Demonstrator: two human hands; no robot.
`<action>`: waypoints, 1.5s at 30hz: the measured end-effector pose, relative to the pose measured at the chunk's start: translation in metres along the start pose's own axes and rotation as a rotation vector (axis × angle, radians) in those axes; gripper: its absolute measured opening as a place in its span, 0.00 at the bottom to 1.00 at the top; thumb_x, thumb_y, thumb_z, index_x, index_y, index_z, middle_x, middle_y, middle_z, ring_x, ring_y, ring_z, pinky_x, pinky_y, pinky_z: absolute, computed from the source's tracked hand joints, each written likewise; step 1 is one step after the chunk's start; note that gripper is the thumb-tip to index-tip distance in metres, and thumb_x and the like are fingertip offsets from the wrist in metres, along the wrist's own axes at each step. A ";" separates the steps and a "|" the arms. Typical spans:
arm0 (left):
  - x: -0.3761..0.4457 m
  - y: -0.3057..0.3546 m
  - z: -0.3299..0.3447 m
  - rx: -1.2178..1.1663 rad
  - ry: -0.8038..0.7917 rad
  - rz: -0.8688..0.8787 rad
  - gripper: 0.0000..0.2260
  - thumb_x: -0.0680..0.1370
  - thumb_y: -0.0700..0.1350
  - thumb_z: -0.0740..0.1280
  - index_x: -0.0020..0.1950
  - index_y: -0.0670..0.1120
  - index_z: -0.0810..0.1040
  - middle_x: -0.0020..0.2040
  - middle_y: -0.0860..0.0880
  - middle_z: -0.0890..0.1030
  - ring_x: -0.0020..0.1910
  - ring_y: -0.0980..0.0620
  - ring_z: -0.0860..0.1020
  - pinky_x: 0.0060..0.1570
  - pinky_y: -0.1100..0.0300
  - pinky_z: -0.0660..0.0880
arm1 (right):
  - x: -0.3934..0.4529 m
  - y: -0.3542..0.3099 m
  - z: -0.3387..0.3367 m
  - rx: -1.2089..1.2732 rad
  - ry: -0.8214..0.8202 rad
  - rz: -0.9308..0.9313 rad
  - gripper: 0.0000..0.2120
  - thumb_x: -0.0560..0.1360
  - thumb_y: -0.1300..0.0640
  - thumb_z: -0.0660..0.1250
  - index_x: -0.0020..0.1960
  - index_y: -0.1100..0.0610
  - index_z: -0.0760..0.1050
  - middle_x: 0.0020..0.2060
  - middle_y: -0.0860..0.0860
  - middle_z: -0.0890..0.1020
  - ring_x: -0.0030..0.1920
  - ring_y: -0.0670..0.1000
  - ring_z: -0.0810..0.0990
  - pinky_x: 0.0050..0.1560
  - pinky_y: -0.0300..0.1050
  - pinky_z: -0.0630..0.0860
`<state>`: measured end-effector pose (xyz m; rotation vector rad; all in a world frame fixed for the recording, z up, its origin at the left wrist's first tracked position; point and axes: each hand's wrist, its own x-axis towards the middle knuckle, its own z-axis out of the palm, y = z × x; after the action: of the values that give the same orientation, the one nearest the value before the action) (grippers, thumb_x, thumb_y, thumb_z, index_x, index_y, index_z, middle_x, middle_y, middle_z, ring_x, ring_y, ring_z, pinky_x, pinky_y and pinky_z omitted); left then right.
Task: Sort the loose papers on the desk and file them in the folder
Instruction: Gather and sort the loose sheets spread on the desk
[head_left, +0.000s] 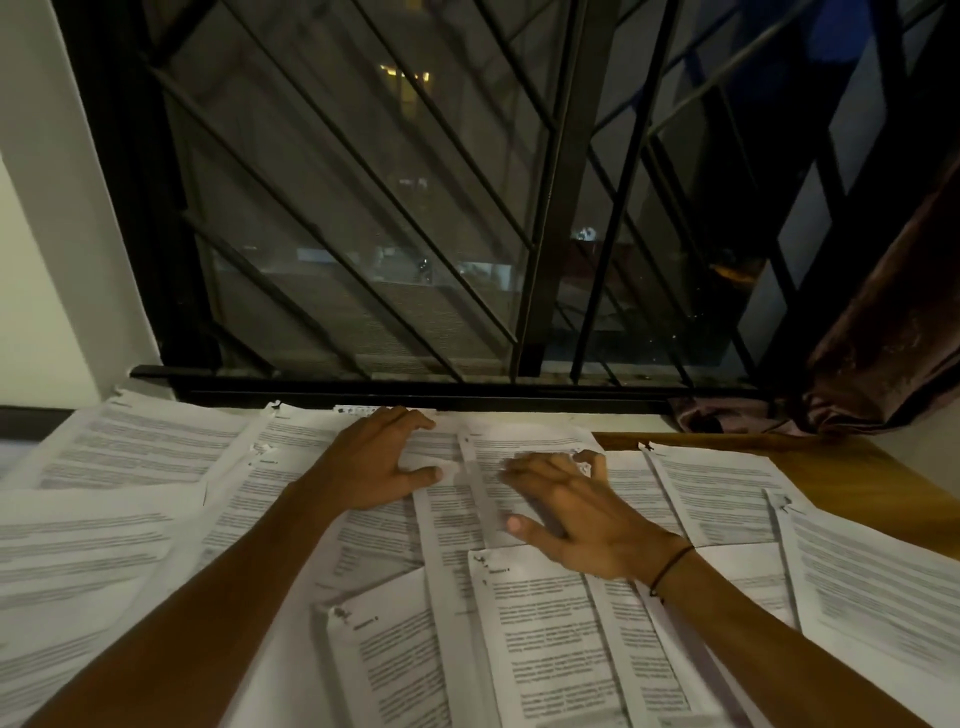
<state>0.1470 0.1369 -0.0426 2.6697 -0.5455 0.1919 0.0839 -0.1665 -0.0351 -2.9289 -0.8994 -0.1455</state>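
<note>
Both hands, left (376, 462) and right (576, 512), lie flat with fingers spread, gripping nothing. They press overlapping papers (545, 623) to the counter (852, 478), likely to gather them.

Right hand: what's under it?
The right hand lies on overlapping white printed sheets near the left hand. The brown wooden desk beneath them is covered here; no folder shows.

Loose papers (545, 623): white printed sheets, many, overlapping and skewed, flat across the desk from 9 to 3 o'clock. Several show torn staple corners. Text blurred, unreadable; no folder discernible among them.
</note>
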 end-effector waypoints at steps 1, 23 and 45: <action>-0.001 -0.001 0.001 0.008 0.004 0.001 0.32 0.72 0.72 0.66 0.72 0.61 0.68 0.69 0.57 0.72 0.66 0.55 0.72 0.65 0.52 0.72 | 0.003 -0.003 0.002 0.002 -0.001 -0.008 0.32 0.82 0.30 0.49 0.81 0.45 0.61 0.79 0.41 0.64 0.79 0.43 0.57 0.74 0.58 0.50; -0.009 0.079 0.028 0.001 -0.011 0.190 0.31 0.73 0.68 0.69 0.72 0.56 0.71 0.71 0.54 0.72 0.68 0.53 0.72 0.67 0.51 0.72 | -0.072 0.033 -0.010 0.074 -0.012 0.101 0.34 0.79 0.28 0.57 0.80 0.42 0.59 0.76 0.42 0.67 0.75 0.45 0.62 0.70 0.56 0.54; -0.014 0.152 0.038 -0.008 -0.094 0.311 0.19 0.74 0.67 0.69 0.56 0.56 0.77 0.48 0.60 0.71 0.50 0.58 0.70 0.52 0.57 0.67 | -0.142 0.056 -0.035 0.236 -0.037 0.249 0.33 0.78 0.34 0.66 0.79 0.40 0.61 0.72 0.41 0.70 0.71 0.44 0.64 0.71 0.58 0.58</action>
<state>0.0752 -0.0021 -0.0244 2.5822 -0.9889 0.1515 -0.0041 -0.2952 -0.0192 -2.7967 -0.5084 0.0283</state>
